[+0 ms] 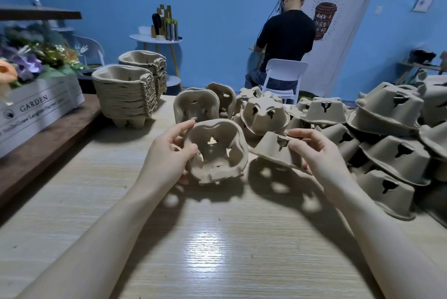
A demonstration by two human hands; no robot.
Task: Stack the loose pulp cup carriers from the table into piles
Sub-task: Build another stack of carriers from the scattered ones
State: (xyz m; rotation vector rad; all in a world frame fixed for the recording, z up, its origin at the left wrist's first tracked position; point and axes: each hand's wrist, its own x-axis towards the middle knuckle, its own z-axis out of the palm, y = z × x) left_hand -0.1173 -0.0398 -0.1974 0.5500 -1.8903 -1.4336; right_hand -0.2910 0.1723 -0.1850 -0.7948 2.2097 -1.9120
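— What would you worry about from here?

— Start at the left. The 2 piles (125, 95) at the far left of the counter (217, 250) are tall already, and the layers on the nearer one sit a little uneven. Drop another carrier on crooked and I'd guess it leans or slides off.

— And the hands?

— The left hand (169, 156) grips a carrier (217, 151) by its left rim, thumb inside the edge, fingers curled behind. It's held above the counter, tipped so the hollow faces the person. Pulp is soft; pinch too hard and the rim could crease, and then it may not nest cleanly.

— The other one?

— The right hand (316, 153) pinches a 2nd carrier (275, 151) at its right end, fingers over the top, thumb on the near side. That one is the other way up, base uppermost, its low edge just off the counter. The 2 carriers nearly touch in the middle.

— So they won't go together as they are.

— Not as I judge it. One has to be flipped first. Force them mismatched and they'd jam or sit proud.

— Anything further right?

— The loose heap (387, 134) starts just behind and beside the right hand. A careless elbow there could send some off the counter's edge.
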